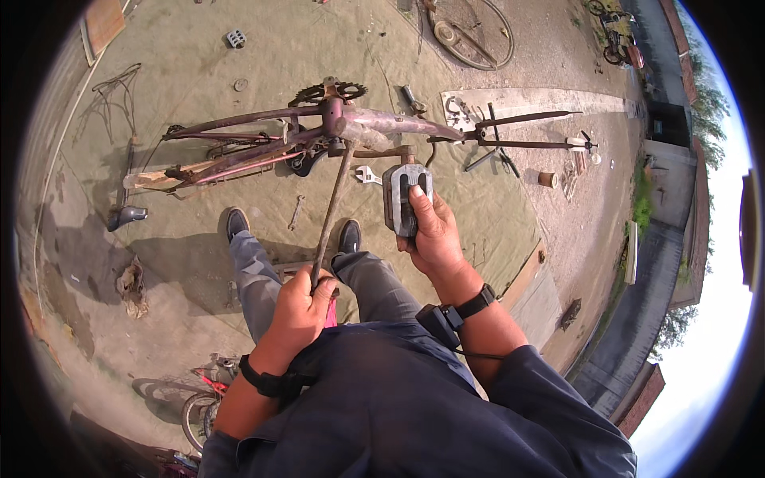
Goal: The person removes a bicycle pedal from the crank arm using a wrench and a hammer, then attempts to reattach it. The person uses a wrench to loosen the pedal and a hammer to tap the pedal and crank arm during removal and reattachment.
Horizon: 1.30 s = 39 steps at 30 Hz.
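My left hand (298,309) is closed round the long thin handle of what looks like a hammer (331,209). Its rusty head end lies against the frame, near the crank. The fingers of my right hand (434,233) grip a grey and black bicycle pedal (409,196), thumb on top. That pedal sits at the end of a rusty crank arm (386,151). Beyond my hands lies a stripped purple bicycle frame (279,118) with a dark chainring (351,90) on its far side. An adjustable wrench (367,174) rests just left of the pedal.
A green ground sheet (470,195) lies under the frame. On it are a spanner (296,213), a loose pedal (236,38) and a dark-headed tool (127,216). A wheel (498,48) lies at the far right. A small red bicycle (209,398) stands at lower left.
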Each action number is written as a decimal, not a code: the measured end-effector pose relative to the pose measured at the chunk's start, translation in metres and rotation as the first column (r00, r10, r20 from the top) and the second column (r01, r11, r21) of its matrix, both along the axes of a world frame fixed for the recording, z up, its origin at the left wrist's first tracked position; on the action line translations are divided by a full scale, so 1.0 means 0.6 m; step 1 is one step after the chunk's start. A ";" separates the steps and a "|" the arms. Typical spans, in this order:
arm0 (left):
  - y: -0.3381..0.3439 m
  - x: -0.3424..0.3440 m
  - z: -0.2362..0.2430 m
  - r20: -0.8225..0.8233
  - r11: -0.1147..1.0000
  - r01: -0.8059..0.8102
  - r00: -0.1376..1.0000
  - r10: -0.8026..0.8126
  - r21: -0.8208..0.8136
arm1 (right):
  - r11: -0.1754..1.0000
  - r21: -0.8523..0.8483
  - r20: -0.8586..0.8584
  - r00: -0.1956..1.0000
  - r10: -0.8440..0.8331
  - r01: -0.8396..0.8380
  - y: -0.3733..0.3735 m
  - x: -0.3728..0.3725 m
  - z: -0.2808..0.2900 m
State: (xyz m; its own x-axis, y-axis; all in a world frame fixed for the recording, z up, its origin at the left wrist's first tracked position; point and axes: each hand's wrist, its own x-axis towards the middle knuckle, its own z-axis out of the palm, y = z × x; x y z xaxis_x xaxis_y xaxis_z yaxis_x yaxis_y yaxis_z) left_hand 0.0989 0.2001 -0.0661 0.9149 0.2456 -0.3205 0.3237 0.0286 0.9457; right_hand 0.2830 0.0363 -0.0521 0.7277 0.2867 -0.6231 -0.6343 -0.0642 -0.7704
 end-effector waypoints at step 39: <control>0.056 -0.026 -0.034 -0.100 0.977 -0.201 0.976 0.194 -0.065 | 0.994 0.052 -0.056 0.994 -0.092 0.095 -0.002 -0.015 -0.004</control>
